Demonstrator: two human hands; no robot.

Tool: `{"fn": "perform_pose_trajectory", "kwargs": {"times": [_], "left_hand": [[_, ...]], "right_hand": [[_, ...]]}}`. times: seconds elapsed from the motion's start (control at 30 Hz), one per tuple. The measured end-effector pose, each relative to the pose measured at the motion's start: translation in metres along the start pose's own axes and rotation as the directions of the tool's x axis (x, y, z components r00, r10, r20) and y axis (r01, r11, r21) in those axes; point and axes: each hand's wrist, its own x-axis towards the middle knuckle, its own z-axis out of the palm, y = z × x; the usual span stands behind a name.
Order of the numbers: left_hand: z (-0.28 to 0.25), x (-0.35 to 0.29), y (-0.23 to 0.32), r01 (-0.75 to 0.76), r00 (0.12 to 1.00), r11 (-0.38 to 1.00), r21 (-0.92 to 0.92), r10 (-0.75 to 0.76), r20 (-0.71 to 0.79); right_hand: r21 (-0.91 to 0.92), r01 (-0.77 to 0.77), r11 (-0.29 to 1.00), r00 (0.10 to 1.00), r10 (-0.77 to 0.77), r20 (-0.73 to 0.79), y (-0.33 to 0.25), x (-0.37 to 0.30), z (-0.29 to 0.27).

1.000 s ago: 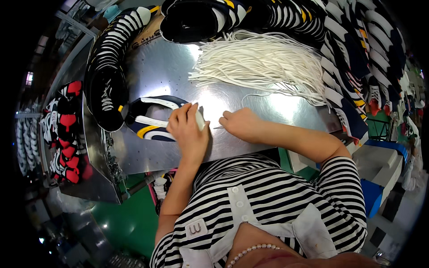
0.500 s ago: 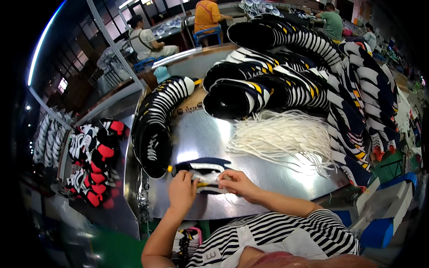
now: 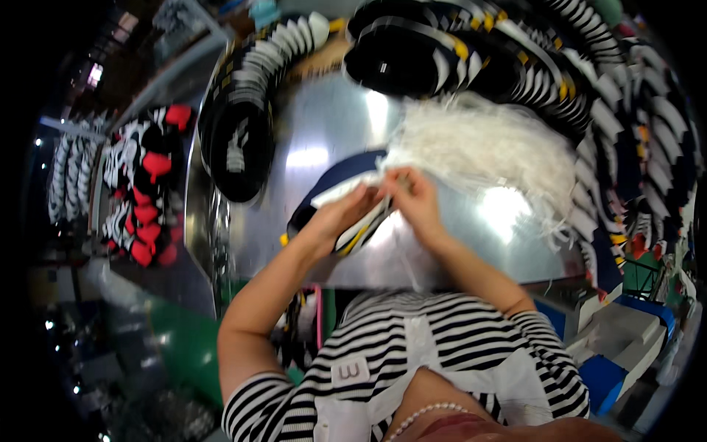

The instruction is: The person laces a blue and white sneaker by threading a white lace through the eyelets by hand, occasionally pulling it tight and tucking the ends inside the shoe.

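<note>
A navy, white and yellow shoe upper point(image 3: 341, 174) lies tilted on the metal table in front of me. My left hand point(image 3: 342, 215) is closed on its white middle part, fingertips near its upper right end. My right hand point(image 3: 414, 200) meets it there, thumb and fingers pinched around a thin white shoelace point(image 3: 388, 208). Motion blur hides the exact point where lace and upper meet. Just beyond my right hand spreads a pile of white shoelaces point(image 3: 486, 147).
A curved stack of nested shoe uppers point(image 3: 237, 151) stands at the left of the table point(image 3: 309, 132). More stacked uppers point(image 3: 401, 59) fill the far side and the right. Red, black and white uppers point(image 3: 147, 184) lie on a lower surface at left. A grey-and-blue bin point(image 3: 615, 339) stands at right.
My view has tilted down, so the table sits higher in the picture. The upper has turned, its right end swung away from me, and my hands have come closer together there.
</note>
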Motion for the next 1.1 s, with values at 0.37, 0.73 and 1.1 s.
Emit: {"fn": "perform_pose_trajectory", "kwargs": {"times": [0.37, 0.73, 1.1], "left_hand": [[0.046, -0.026, -0.031, -0.333, 0.931, 0.943, 0.026, 0.333, -0.150], [0.052, -0.032, -0.040, -0.283, 0.888, 0.887, 0.364, 0.386, -0.251], [0.049, -0.039, -0.045, -0.467, 0.766, 0.704, 0.535, 0.625, -0.154]], "right_hand": [[-0.111, 0.051, 0.993, 0.995, -0.040, 0.096, -0.021, -0.044, -0.011], [-0.457, 0.047, 0.888, 0.991, 0.015, 0.132, -0.056, -0.068, -0.020], [-0.571, 0.100, 0.815, 0.969, 0.050, 0.242, -0.060, -0.059, -0.024]]}}
